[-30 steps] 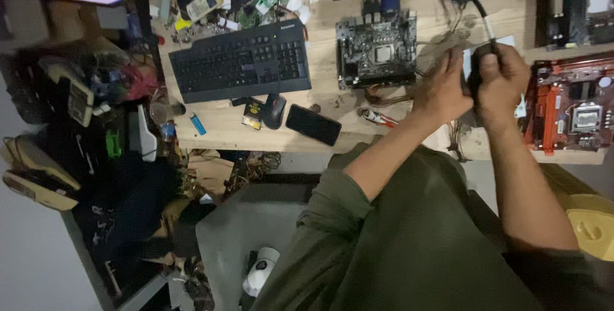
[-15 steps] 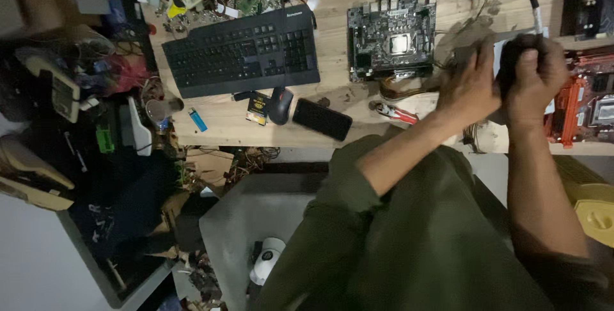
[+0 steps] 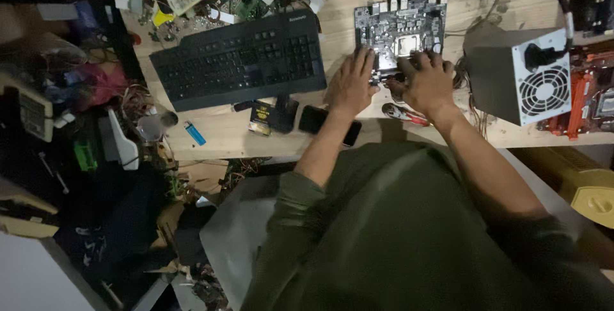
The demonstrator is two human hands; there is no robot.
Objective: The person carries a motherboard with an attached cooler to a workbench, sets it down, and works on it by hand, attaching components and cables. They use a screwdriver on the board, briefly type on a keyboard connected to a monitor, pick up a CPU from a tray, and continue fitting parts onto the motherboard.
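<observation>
A dark motherboard point(image 3: 400, 29) lies on the wooden desk point(image 3: 224, 138) behind my hands. My left hand point(image 3: 350, 84) rests flat with fingers spread at the board's near left corner, holding nothing. My right hand point(image 3: 427, 80) lies over the board's near edge with its fingers curled down onto it. Something dark sits between the two hands, and whether the right hand grips it is hidden. A grey power supply box point(image 3: 518, 74) with a round fan grille stands on the desk just right of my right hand, with a black cable plugged into it.
A black keyboard point(image 3: 236, 61) lies left of the board, with a dark phone point(image 3: 316, 122) and a blue lighter point(image 3: 195, 133) nearer the desk edge. A red circuit board point(image 3: 588, 100) sits at far right. Loose parts and wires clutter the back left, and a yellow object point(image 3: 595, 199) is at lower right.
Both hands have let go of the grey power supply, which now stands on the desk. They have moved left and down onto the dark motherboard's near edge.
</observation>
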